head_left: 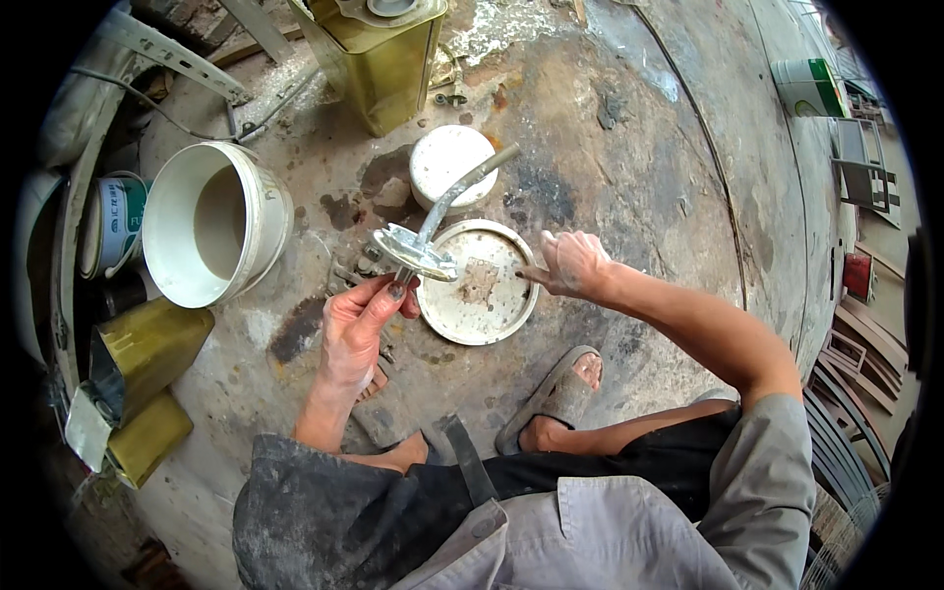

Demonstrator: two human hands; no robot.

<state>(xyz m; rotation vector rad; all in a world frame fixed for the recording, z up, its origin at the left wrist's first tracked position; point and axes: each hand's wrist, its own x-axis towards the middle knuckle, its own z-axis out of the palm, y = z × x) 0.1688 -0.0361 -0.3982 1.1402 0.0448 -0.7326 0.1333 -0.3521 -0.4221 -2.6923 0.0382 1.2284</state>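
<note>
My left hand [359, 324] pinches the short stem under a metal disc-shaped lid with a bent tube [421, 254]. The disc is tilted and coated with pale grey residue; its tube curves up and to the right. Below and to the right of it, a round white bucket lid [489, 332] lies on the floor, stained brown in the middle. My right hand [575, 265] is curled beside that lid's right rim, one dark-tipped finger reaching over the edge. Whatever it may hold is too small to make out. Both hands carry white smears.
A white bucket [272, 236] with cloudy liquid stands at left. Beyond the lid is a small white tub [444, 157], then a gold square tin [379, 74]. Another gold tin [162, 339] lies at the left. A dark cable [703, 147] crosses the stained floor on the right.
</note>
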